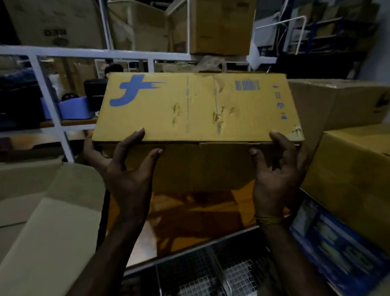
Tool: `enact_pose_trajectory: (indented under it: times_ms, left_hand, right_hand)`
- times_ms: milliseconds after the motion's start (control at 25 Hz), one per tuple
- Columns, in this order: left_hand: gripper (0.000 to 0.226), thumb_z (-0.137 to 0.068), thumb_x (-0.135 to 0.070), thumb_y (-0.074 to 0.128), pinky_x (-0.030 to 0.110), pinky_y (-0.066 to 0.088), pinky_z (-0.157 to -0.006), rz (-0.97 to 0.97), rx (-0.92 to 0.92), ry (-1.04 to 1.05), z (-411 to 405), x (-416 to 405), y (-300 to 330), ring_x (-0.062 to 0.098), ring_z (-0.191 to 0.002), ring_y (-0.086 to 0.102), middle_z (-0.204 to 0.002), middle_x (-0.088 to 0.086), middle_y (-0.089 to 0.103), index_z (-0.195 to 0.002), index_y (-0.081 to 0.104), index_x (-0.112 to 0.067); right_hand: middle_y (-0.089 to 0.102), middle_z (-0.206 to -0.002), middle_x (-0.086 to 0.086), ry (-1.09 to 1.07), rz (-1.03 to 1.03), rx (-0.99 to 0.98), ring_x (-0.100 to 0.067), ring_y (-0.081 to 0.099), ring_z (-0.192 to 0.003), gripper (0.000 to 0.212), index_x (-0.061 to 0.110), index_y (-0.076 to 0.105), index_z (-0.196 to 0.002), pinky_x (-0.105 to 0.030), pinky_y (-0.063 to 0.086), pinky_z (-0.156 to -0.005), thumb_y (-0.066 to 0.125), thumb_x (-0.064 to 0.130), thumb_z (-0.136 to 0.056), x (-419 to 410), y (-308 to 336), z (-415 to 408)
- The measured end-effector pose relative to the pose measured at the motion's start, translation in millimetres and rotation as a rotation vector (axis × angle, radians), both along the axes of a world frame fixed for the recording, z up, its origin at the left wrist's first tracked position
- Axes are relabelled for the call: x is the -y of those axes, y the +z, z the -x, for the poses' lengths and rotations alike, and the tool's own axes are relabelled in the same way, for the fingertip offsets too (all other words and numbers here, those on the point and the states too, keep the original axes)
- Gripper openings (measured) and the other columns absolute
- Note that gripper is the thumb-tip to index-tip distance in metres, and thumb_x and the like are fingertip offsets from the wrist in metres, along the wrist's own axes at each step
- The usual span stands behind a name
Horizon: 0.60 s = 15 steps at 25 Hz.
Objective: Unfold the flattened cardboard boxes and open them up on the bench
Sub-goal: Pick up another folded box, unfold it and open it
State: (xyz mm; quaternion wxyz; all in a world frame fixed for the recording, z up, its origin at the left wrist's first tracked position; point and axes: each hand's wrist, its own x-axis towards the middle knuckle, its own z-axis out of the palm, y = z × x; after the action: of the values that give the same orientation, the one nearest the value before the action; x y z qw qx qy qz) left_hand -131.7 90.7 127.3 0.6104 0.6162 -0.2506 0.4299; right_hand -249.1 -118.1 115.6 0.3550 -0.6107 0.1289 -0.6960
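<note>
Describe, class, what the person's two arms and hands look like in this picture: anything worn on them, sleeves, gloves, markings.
Both forearms are bare, with no sleeves in view and no gloves. The left hand wears nothing that shows: no ring, watch or band. The right hand has a bundle of thin yellowish threads tied round its wrist. No tattoos or other markings can be made out in the dim light.

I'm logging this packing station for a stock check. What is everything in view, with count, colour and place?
printed box: one, yellow with blue logo and barcode, held up at centre
brown boxes: two, stacked at right
pale box: one, grey-brown, flaps open, lower left
bench: one, orange-brown top, under the held box
rack: one, white frame, behind, big cartons on top
tub: one, light blue, on the rack shelf at left
blue carton: one, lower right
wire mesh: grey, below the bench edge
left hand: grips the box's near left edge
right hand: grips its near right edge, yellow band at wrist
</note>
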Motion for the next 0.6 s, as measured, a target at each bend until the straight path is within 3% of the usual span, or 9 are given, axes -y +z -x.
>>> enact_pose_trajectory:
  times_ms: [80, 160, 280, 440, 600]
  left_hand:
    - [0.039, -0.072, -0.024, 0.088, 0.034, 0.041, -0.111, -0.033, -0.061, 0.031, -3.2, 2.1, -14.9, 0.027, -0.144, 0.030, -0.151, 0.020, 0.021, -0.108, 0.072, -0.020]
    - [0.036, -0.072, -0.030, 0.087, 0.034, 0.043, -0.109, -0.047, -0.127, 0.071, 0.2, 8.5, -30.8, 0.022, -0.144, 0.029, -0.152, 0.016, 0.022, -0.105, 0.073, -0.023]
    - [0.035, -0.072, -0.038, 0.086, 0.036, 0.047, -0.106, -0.060, -0.227, 0.132, 6.4, 20.7, -41.7, 0.019, -0.143, 0.029, -0.151, 0.009, 0.025, -0.104, 0.073, -0.030]
    - [0.037, -0.071, -0.045, 0.084, 0.039, 0.048, -0.104, -0.104, -0.314, 0.204, 9.8, 36.9, -33.8, 0.021, -0.142, 0.030, -0.150, 0.008, 0.027, -0.104, 0.070, -0.040]
    - [0.038, -0.073, -0.049, 0.080, 0.038, 0.045, -0.103, -0.188, -0.387, 0.313, 10.4, 58.8, -21.1, 0.025, -0.142, 0.029, -0.154, 0.007, 0.023, -0.109, 0.067, -0.046]
  right_hand:
    - [0.035, -0.147, -0.009, 0.084, -0.010, -0.038, -0.035, 0.042, -0.136, 0.037, 0.038, 0.062, -0.120, -0.047, 0.046, -0.104, 0.074, 0.029, -0.085, 4.9, -18.0, -17.1]
    - [0.031, -0.147, 0.002, 0.121, -0.035, -0.095, -0.029, 0.037, -0.140, 0.033, 0.031, 0.066, -0.117, -0.041, 0.044, -0.107, 0.074, 0.023, -0.086, 16.1, -33.7, -27.6]
    - [0.027, -0.150, -0.006, 0.140, -0.074, -0.212, -0.024, 0.028, -0.143, 0.032, 0.025, 0.067, -0.115, -0.019, 0.035, -0.111, 0.075, 0.016, -0.085, 32.4, -40.3, -32.8]
    - [0.026, -0.150, -0.010, 0.170, -0.067, -0.285, -0.028, 0.027, -0.144, 0.031, 0.031, 0.067, -0.113, -0.025, 0.039, -0.110, 0.074, 0.019, -0.086, 51.3, -32.3, -42.4]
    - [0.025, -0.150, -0.020, 0.135, -0.052, -0.293, -0.029, 0.023, -0.141, 0.027, 0.029, 0.069, -0.112, 0.008, 0.018, -0.097, 0.071, 0.018, -0.088, 67.0, -20.8, -51.6]
